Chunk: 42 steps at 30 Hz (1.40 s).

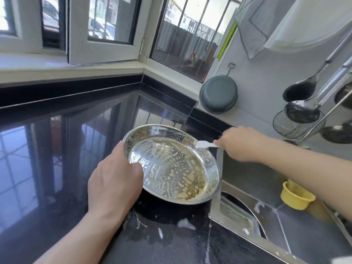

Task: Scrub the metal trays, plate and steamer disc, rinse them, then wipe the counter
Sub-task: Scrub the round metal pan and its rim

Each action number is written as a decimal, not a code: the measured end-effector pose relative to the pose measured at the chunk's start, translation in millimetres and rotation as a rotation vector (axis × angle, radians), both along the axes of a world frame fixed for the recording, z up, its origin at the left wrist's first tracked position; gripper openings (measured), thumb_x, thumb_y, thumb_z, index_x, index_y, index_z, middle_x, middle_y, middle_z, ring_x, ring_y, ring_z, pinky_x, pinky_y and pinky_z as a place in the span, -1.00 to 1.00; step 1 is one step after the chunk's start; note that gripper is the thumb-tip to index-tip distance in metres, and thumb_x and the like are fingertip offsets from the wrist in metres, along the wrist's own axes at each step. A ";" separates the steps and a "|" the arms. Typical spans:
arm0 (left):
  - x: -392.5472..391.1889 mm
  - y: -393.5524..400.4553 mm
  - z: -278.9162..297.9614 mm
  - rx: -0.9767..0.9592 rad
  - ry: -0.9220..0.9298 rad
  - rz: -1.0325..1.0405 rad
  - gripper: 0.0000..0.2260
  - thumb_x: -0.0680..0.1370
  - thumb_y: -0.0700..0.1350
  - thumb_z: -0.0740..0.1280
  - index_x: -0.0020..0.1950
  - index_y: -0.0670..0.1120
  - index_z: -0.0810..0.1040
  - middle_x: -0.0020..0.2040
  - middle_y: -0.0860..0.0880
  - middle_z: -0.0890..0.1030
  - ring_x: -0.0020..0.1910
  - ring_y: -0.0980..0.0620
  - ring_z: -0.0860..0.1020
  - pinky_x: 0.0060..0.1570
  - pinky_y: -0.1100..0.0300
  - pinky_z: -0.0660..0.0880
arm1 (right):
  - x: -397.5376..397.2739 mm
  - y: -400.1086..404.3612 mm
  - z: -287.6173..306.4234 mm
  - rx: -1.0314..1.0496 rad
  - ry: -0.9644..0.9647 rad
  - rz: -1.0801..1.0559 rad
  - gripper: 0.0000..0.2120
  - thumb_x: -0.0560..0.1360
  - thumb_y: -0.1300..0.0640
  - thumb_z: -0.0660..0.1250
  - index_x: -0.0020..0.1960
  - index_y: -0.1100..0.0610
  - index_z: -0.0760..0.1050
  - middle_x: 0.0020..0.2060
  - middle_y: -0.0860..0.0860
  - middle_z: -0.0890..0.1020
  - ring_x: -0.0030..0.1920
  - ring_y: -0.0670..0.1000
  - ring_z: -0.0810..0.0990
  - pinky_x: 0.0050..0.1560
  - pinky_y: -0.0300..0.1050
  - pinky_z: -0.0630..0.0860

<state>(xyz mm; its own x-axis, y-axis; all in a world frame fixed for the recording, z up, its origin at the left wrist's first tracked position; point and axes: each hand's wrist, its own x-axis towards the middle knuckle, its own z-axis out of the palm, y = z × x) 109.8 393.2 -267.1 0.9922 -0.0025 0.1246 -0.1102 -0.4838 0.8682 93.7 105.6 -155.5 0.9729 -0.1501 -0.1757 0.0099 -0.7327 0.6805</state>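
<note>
A round metal tray [171, 164] smeared with soapy, yellowish residue sits tilted on the black counter [57, 159], its right side over the sink edge. My left hand [114, 180] grips the tray's near-left rim, thumb inside. My right hand [242, 143] holds a small white brush [204, 144] whose head touches the tray's far-right rim. Another metal tray [236, 216] lies in the sink, only partly visible.
The steel sink [266, 178] is at the right with a yellow cup [295, 196] inside. Foam and water spots lie on the counter in front of the tray. A grey bowl [219, 94], ladles and a wire strainer [297, 124] hang on the right wall.
</note>
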 end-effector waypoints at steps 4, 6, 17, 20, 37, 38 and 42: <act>-0.9 0.0 3.3 -0.019 0.035 -0.001 -0.86 0.50 -0.19 0.23 -0.03 0.04 0.39 -0.26 0.08 0.51 -0.28 0.11 0.41 -0.21 0.00 0.34 | -3.3 13.5 -20.4 0.310 -0.248 -0.188 -0.81 0.63 0.16 0.14 -0.15 0.07 0.39 -0.16 0.09 0.56 -0.21 0.15 0.56 -0.29 -0.01 0.46; 0.0 -0.3 3.2 -0.047 0.051 0.005 -0.88 0.50 -0.17 0.23 -0.08 0.06 0.45 -0.23 0.05 0.58 -0.25 0.05 0.47 -0.22 -0.01 0.37 | 7.7 26.0 -36.4 0.402 -0.284 -0.249 -0.81 0.54 0.29 0.16 -0.23 0.11 0.33 -0.19 0.11 0.57 -0.29 0.11 0.51 -0.39 -0.08 0.34; 2.7 0.4 0.4 -0.044 0.070 -0.005 -0.81 0.47 -0.20 0.24 -0.02 0.07 0.49 -0.20 0.07 0.61 -0.20 0.04 0.51 -0.20 0.00 0.38 | 72.4 116.3 -76.4 0.601 -0.324 0.051 -0.69 0.62 0.28 0.12 0.30 0.17 0.51 -0.20 0.03 0.44 -0.24 0.11 0.47 -0.37 -0.06 0.31; 1.3 -0.6 1.3 -0.042 0.063 -0.003 -0.80 0.47 -0.19 0.25 -0.02 0.10 0.50 -0.20 0.09 0.61 -0.21 0.05 0.52 -0.20 0.00 0.39 | 63.4 103.8 -69.5 0.560 -0.404 -0.010 -0.69 0.61 0.32 0.14 0.27 0.17 0.51 -0.16 0.05 0.47 -0.22 0.11 0.45 -0.28 -0.02 0.36; 0.9 -0.1 1.2 -0.026 0.037 -0.008 -0.85 0.49 -0.15 0.24 -0.04 0.10 0.48 -0.22 0.08 0.60 -0.19 0.00 0.53 -0.20 0.00 0.37 | 58.8 122.5 -75.3 0.844 -0.143 0.189 -0.61 0.72 0.06 0.09 0.52 0.02 0.39 -0.04 -0.03 0.58 -0.08 0.04 0.52 -0.09 -0.06 0.42; 0.9 -0.1 0.7 -0.022 0.037 -0.008 -0.83 0.49 -0.16 0.24 -0.02 0.11 0.49 -0.22 0.08 0.61 -0.19 0.00 0.53 -0.20 0.00 0.38 | 54.5 122.7 -75.7 0.877 -0.133 0.220 -0.61 0.71 0.05 0.11 0.52 0.00 0.39 -0.05 -0.06 0.58 -0.06 0.02 0.55 -0.05 -0.03 0.49; -1.0 -0.2 2.3 -0.037 0.032 -0.015 -0.82 0.50 -0.15 0.24 -0.01 0.12 0.50 -0.22 0.10 0.61 -0.20 0.08 0.53 -0.20 0.01 0.40 | 57.0 121.6 -80.3 0.765 -0.174 0.265 -0.59 0.71 0.08 0.08 0.54 -0.02 0.35 -0.14 -0.01 0.57 -0.16 0.05 0.56 -0.16 0.02 0.53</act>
